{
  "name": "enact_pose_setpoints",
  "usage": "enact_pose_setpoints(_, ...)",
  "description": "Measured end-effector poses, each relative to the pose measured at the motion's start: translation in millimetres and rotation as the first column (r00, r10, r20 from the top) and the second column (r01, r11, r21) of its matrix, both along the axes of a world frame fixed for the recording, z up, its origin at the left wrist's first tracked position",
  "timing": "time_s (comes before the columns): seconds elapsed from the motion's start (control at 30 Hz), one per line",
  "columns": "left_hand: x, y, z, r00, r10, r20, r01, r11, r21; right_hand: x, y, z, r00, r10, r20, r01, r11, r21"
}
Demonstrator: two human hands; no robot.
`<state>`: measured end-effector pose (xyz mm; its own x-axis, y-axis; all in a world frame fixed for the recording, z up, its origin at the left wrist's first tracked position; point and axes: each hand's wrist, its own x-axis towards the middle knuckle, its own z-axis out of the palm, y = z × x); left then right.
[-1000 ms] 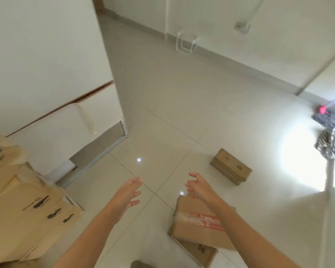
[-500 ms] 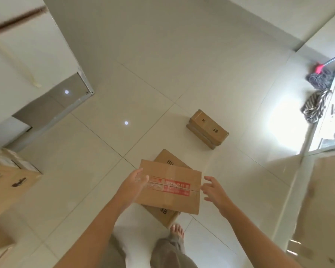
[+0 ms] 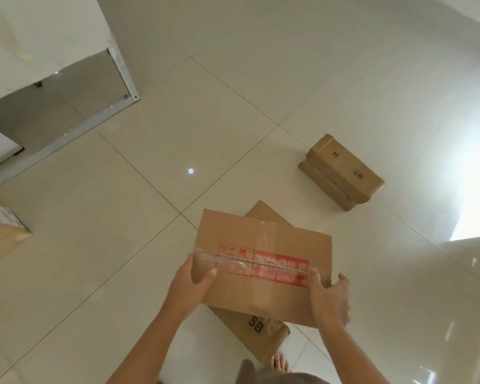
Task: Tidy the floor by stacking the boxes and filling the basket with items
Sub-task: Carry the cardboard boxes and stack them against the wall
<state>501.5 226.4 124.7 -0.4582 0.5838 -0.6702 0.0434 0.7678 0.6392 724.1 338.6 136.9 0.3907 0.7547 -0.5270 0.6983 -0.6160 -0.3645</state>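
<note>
— Cardboard in both hands? What exactly are they gripping?

— Yes. The left hand (image 3: 190, 286) clasps the near-left edge of the taped box (image 3: 263, 267) with the red fragile label (image 3: 279, 270), thumb on top. The right hand (image 3: 329, 299) grasps its near-right corner, thumb over the label's end.

— Where does that box sit?

— Over a longer SB box (image 3: 257, 325) lying on the tiled floor (image 3: 155, 217); whether they touch is unclear. Another SB box (image 3: 341, 171) lies well apart, farther right. A carton (image 3: 0, 234) stands at the left edge.
</note>
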Motion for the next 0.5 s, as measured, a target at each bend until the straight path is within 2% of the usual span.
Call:
enact_pose_setpoints(0.07, -7.2, -6.8, -5.5, 0.993, 0.014, -0.113, -0.002, 0.995, 0.102, -15.7, 0.0, 4.8, 0.998, 0.057, 0.042, -0.060, 0.994, 0.089)
enact_pose_setpoints(0.13, -22.4, -11.8, -7.1, 0.972, 0.115, -0.205, -0.065, 0.970, 0.233, -35.0, 4.7, 9.4, 0.992, 0.124, -0.003, -0.121, 0.972, 0.201)
enact_pose_setpoints(0.23, -58.5, -13.9, -9.8, 0.922, 0.318, -0.222, -0.203, 0.883, 0.423, -71.7, 18.0, 14.4, 0.958, 0.282, -0.057, -0.248, 0.909, 0.336)
enact_pose_setpoints(0.37, -128.3, -12.0, -28.7, 0.813, 0.507, -0.286, -0.246, 0.744, 0.621, -136.9, 33.9, 3.7, 0.816, 0.529, -0.233, -0.352, 0.775, 0.525)
enact_pose_setpoints(0.5, -186.8, -19.6, -56.1, 0.682, 0.614, -0.397, -0.168, 0.661, 0.731, -197.5, 37.5, -38.1, 0.658, 0.701, -0.275, -0.361, 0.614, 0.702)
